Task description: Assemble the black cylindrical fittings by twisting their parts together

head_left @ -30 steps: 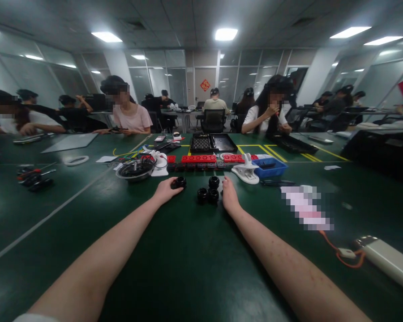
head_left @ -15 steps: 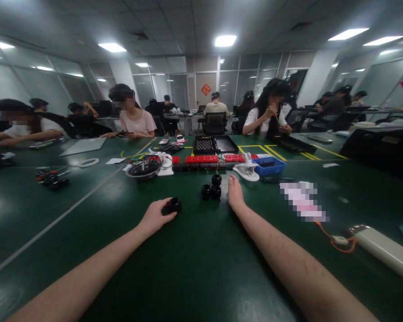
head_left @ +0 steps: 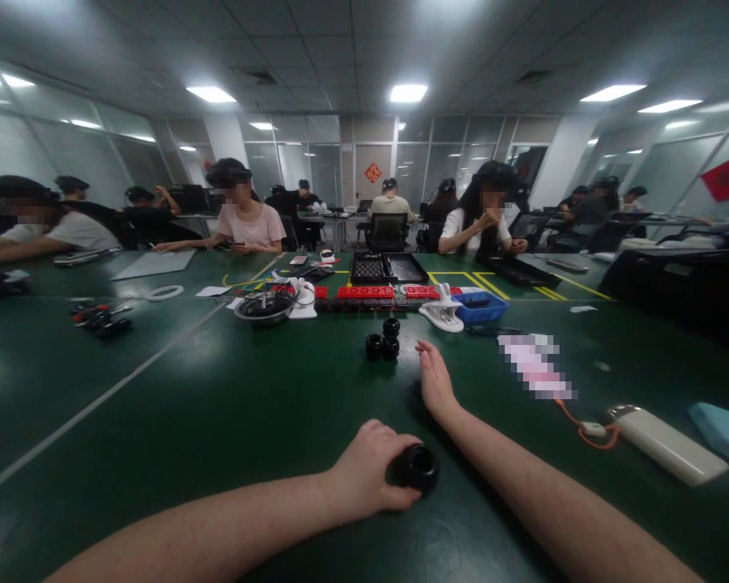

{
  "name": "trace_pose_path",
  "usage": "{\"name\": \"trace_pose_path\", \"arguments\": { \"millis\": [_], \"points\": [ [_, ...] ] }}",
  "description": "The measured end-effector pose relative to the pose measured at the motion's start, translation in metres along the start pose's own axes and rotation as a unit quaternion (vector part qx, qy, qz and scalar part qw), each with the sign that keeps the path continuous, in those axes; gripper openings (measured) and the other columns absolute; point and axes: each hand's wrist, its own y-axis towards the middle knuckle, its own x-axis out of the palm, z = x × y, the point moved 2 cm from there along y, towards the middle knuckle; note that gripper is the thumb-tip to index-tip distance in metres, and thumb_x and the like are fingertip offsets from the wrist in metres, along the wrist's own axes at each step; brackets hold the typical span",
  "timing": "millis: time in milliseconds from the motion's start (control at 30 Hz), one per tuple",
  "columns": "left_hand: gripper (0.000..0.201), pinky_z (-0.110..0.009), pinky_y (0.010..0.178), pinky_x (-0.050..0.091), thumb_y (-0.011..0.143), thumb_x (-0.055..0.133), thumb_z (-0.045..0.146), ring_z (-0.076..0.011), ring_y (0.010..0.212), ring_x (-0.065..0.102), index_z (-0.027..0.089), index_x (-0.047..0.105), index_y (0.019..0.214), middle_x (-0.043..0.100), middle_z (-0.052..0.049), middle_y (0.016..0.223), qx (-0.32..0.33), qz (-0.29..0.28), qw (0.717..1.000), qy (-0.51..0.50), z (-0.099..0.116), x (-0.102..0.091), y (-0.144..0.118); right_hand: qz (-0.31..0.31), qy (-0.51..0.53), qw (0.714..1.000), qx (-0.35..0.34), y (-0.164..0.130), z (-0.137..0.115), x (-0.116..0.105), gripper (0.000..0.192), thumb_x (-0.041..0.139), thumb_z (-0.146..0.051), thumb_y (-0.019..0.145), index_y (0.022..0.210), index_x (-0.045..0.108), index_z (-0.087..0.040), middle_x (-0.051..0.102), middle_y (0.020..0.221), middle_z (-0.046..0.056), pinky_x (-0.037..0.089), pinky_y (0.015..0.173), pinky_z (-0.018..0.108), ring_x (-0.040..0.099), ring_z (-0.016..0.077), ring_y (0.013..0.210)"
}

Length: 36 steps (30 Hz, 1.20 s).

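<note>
My left hand point(head_left: 368, 470) grips a small black round part point(head_left: 418, 468) close to me, just above the green table point(head_left: 231, 397). My right hand point(head_left: 436, 379) rests flat on the table with its fingers apart, holding nothing. A little beyond it stands a cluster of three more black round parts point(head_left: 383, 340), about a hand's width from my fingertips.
Behind the cluster lie red blocks point(head_left: 364, 291), a white clamp-like tool point(head_left: 441, 312), a blue bin point(head_left: 479, 307), a black tray point(head_left: 387, 266) and a round dish point(head_left: 264, 308). A white power bank point(head_left: 667, 444) with an orange cable lies right. Other people sit around the table.
My left hand has pulled the black part from beside the cluster back toward me and to the right. My right hand has drawn back a little from the cluster.
</note>
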Motion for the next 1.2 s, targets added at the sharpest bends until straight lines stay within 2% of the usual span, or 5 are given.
{"name": "trace_pose_path", "arguments": {
  "millis": [300, 600, 767, 967, 1200],
  "points": [
    [0.063, -0.033, 0.085, 0.034, 0.055, 0.072, 0.032, -0.0196, 0.084, 0.052, 0.022, 0.047, 0.112, 0.059, -0.001, 0.091, -0.030, 0.017, 0.999, -0.023, -0.008, -0.005, -0.006, -0.069, 0.019, 0.997, -0.030, -0.032, -0.027, -0.031, 0.035, 0.030, -0.044, 0.086, 0.106, 0.047, -0.020, 0.058, 0.098, 0.009, 0.043, 0.084, 0.041, 0.055, 0.0218, 0.092],
    [0.053, -0.040, 0.091, 0.030, 0.057, 0.069, 0.042, -0.0233, 0.095, 0.047, 0.020, 0.051, 0.101, 0.055, -0.004, 0.100, -0.051, 0.057, 0.997, 0.026, -0.035, -0.021, -0.003, -0.238, -0.113, 0.954, -0.141, -0.058, -0.064, -0.017, 0.046, 0.060, -0.039, 0.068, 0.109, 0.047, -0.022, 0.056, 0.096, 0.009, 0.045, 0.077, 0.040, 0.054, 0.0251, 0.088],
    [0.044, -0.048, 0.099, 0.018, 0.057, 0.069, 0.045, -0.0235, 0.096, 0.046, 0.021, 0.056, 0.090, 0.053, -0.003, 0.097, -0.067, 0.056, 0.994, 0.073, -0.039, -0.017, -0.004, -0.249, -0.159, 0.945, -0.139, -0.064, -0.068, -0.008, 0.050, 0.066, -0.039, 0.062, 0.106, 0.048, -0.022, 0.057, 0.095, 0.009, 0.044, 0.075, 0.042, 0.055, 0.0259, 0.086],
    [0.040, -0.038, 0.084, 0.037, 0.057, 0.069, 0.042, -0.0239, 0.092, 0.046, 0.018, 0.057, 0.087, 0.053, -0.005, 0.094, -0.089, 0.079, 0.990, 0.070, -0.058, -0.028, -0.010, -0.258, -0.180, 0.939, -0.137, -0.064, -0.073, 0.003, 0.038, 0.064, -0.036, 0.065, 0.098, 0.052, -0.020, 0.059, 0.090, 0.007, 0.044, 0.072, 0.040, 0.056, 0.0240, 0.082],
    [0.038, -0.037, 0.087, 0.034, 0.055, 0.071, 0.039, -0.0232, 0.094, 0.045, 0.020, 0.059, 0.086, 0.052, -0.003, 0.097, -0.058, 0.047, 0.996, 0.050, -0.073, -0.034, -0.005, -0.216, -0.167, 0.958, -0.086, -0.060, -0.071, 0.024, 0.043, 0.067, -0.038, 0.059, 0.096, 0.053, -0.022, 0.060, 0.091, 0.007, 0.045, 0.072, 0.042, 0.057, 0.0253, 0.083]
  ]
}}
